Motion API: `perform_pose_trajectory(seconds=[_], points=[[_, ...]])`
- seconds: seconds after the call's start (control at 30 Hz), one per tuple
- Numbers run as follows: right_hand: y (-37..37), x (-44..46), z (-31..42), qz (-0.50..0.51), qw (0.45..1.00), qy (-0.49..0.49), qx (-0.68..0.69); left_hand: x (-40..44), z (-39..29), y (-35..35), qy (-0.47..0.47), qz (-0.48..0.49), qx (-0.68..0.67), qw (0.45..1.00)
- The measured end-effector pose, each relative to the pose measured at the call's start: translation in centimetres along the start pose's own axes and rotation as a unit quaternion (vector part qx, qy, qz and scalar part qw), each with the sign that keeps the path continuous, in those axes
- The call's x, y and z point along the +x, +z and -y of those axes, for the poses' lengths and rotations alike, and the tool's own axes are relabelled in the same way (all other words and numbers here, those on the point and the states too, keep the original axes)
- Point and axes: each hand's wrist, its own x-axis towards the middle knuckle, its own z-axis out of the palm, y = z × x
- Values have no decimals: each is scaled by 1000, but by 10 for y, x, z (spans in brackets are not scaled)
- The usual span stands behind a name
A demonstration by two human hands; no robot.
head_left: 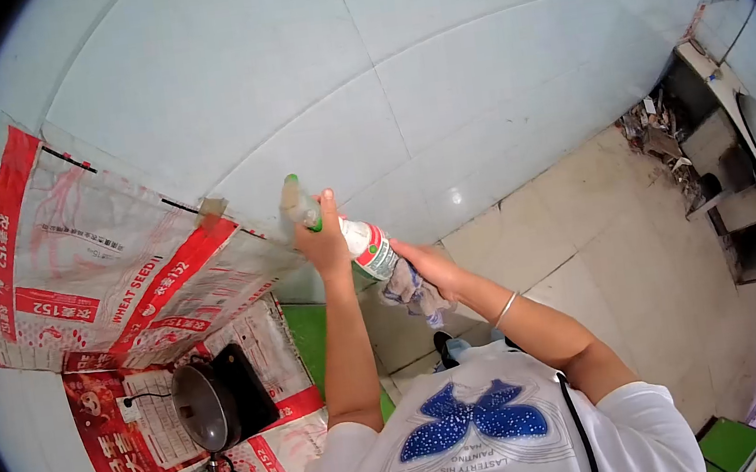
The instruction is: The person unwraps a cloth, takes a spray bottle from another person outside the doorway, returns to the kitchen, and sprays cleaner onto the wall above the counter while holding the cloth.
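A white bottle [366, 247] with a red and green label is held at a tilt between my two hands, in front of the pale wall. My left hand [325, 242] is closed around its top end, by a green and clear part [299, 205] that is blurred; the thumb points up. My right hand [429, 267] grips the lower end of the bottle along with a crumpled grey-brown cloth [416, 293], which hangs below the fingers. The bottle's base is hidden by the cloth and hand.
Red and white printed sheets [118, 268] cover the wall at left. Below them are a dark pan [205, 406] and a black cooker [248, 389]. Pale floor tiles [578, 249] lie beyond my right arm; a shelf unit [740, 182] stands at far right, with debris [659, 140] beside it.
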Motion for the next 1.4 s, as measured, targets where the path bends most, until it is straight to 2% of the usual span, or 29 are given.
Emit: perform_pose_trajectory(seconds=[0.17, 0.23, 0.37, 0.5, 0.57, 0.63, 0.77, 0.83, 0.87, 0.93, 0.97, 1.0, 1.03, 1.07, 1.13, 1.27, 1.4], points=[[4, 18, 12, 20, 998, 17, -64, 15, -8, -1, -4, -18, -40, 999], [6, 19, 10, 3, 997, 2, -72, 24, 0, -1, 106, -30, -63, 992], [13, 17, 8, -50, 993, -21, -107, 26, -1, -8, 104, -22, -84, 991], [17, 23, -5, -23, 991, 5, -128, 32, -5, -22, 54, -14, -83, 995], [19, 28, -11, -42, 992, -27, -115, 34, -4, -22, 36, -13, -75, 996], [17, 32, -13, -44, 991, -28, -120, 37, -2, -22, -26, -30, -94, 995], [17, 33, -14, -48, 986, -14, -161, 43, -2, -22, -22, -19, -49, 998], [18, 30, -17, -44, 988, -14, -148, 44, -6, -25, -7, 60, -42, 997], [21, 28, -16, -38, 990, -14, -136, 44, -5, -26, -8, 61, -40, 997], [25, 22, -13, -36, 992, -15, -123, 44, -5, -27, 18, 150, -116, 982], [27, 20, -12, -35, 993, -18, -112, 43, -9, -28, 17, 152, -114, 982], [25, 22, -13, -36, 993, -18, -109, 42, -13, -31, 14, 195, -111, 974], [22, 26, -15, -7, 998, -12, -56, 42, -18, -33, 10, 238, -109, 965], [21, 26, -13, 21, 1000, -7, -3, 43, -22, -36, 9, 240, -107, 965], [20, 26, -11, 24, 1000, -11, -2, 46, -31, -41, 44, 296, -49, 953], [19, 25, 3, 56, 998, -14, 18, 63, -48, -45, 87, 324, 56, 940], [24, 47, 6, 72, 994, -57, 57, 76, -57, -31, 98, 248, 135, 954]])
